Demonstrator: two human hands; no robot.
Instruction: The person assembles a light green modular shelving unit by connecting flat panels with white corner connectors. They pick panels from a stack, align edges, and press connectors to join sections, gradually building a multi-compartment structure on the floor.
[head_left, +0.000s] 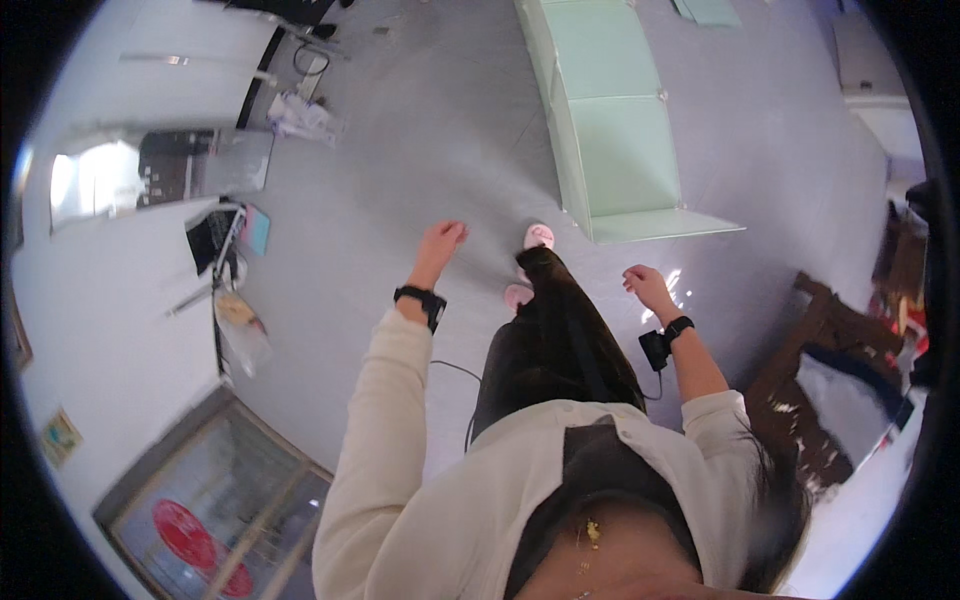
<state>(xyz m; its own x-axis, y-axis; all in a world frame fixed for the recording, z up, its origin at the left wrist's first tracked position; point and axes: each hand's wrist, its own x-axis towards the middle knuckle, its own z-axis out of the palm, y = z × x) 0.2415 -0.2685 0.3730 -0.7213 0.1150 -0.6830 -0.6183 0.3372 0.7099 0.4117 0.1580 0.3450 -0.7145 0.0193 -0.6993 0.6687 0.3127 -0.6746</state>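
— Well, what is held in the left hand point(441, 240)?

— Nothing is held. The left hand is seen empty above the smooth grey floor point(420, 130), its fingers loosely curled together, with a black wrist strap point(421, 299) worn below it at the end of a cream long sleeve point(375, 420).

— And the right hand point(646, 284)?

— It is likewise empty, the fingers bent loosely inward and closed on nothing. A black band point(679, 326) is worn on that wrist, and a small black boxy device point(654, 349) is seen hanging just beside it, with a thin dark cable trailing from it.

— What lies nearest the hands?

— A pair of pale pink slippers point(538, 237) is seen between the two hands, worn below dark trousers point(560, 340). The end of a long mint-green cushioned bench point(610, 140) is found just beyond the slippers, nearer the right hand but apart from it.

— What else is shown?

— A dark wooden chair with a grey seat point(830, 380) is set well to the right. A white wall point(100, 320) is seen on the left, with a clear plastic bag point(240, 335) at its foot.
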